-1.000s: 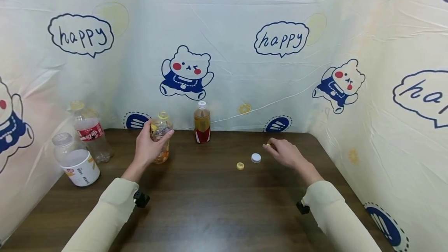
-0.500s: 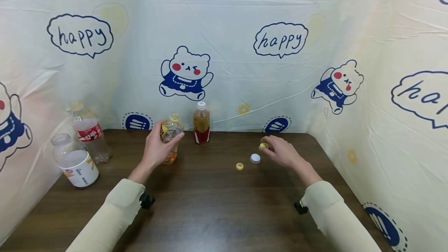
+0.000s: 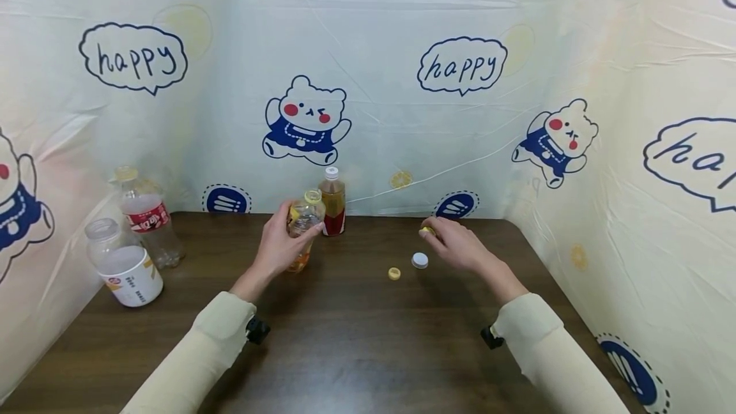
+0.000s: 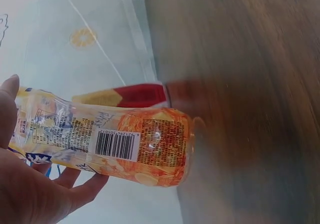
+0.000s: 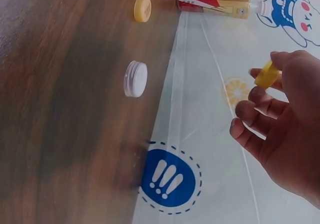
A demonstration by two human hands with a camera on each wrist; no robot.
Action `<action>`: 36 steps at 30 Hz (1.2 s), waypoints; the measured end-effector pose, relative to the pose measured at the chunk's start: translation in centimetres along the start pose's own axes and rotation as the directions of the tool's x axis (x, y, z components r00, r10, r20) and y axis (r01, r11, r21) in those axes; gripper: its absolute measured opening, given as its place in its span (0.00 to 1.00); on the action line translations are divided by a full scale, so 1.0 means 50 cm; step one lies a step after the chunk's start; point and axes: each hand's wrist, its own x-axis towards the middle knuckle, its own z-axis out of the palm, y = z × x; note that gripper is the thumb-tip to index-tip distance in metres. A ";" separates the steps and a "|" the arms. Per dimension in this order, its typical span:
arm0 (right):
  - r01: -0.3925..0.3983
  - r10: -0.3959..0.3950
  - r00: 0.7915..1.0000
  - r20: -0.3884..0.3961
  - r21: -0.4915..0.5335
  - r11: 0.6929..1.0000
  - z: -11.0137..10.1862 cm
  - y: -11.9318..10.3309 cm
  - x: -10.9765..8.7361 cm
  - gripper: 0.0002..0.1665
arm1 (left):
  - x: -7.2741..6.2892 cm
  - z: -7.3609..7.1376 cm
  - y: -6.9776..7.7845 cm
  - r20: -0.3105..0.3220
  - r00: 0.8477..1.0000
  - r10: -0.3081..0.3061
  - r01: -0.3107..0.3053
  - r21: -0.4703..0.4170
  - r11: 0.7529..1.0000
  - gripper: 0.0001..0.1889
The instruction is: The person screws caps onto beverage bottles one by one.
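My left hand (image 3: 277, 246) grips a clear plastic bottle (image 3: 305, 225) with a printed, orange-tinted label, which stands almost upright. In the left wrist view the bottle (image 4: 120, 139) shows a barcode and appears to be off the table. My right hand (image 3: 462, 248) pinches a yellow bottle cap (image 5: 268, 75) between thumb and fingers, above the table's far side. Below that hand lie a white cap (image 3: 420, 260) and a second, yellow cap (image 3: 393, 273). Just behind the held bottle stands a capped bottle (image 3: 334, 209) with a red and amber label.
On the left side of the brown table (image 3: 356, 350) stand a clear bottle with a red label (image 3: 148, 219) and a wide-mouthed jar with a white label (image 3: 135, 276). A printed curtain (image 3: 379, 114) borders the table at the back and sides.
My left hand has carried the bottle rightward, until it partly overlaps the red-labelled amber bottle in view. My right hand, with the yellow cap, has shifted slightly left and up in view.
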 end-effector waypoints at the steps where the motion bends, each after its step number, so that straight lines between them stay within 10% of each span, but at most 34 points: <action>1: 0.001 -0.001 1.000 -0.007 0.003 1.000 -0.001 -0.003 0.002 0.18 | 0.001 0.004 0.003 0.004 1.000 0.006 -0.006 -0.002 1.000 0.44; 36: 0.195 -0.186 0.979 -0.082 0.119 0.974 -0.075 -0.119 0.066 0.20 | -0.017 0.111 0.078 0.135 0.982 0.133 -0.136 0.011 0.991 0.40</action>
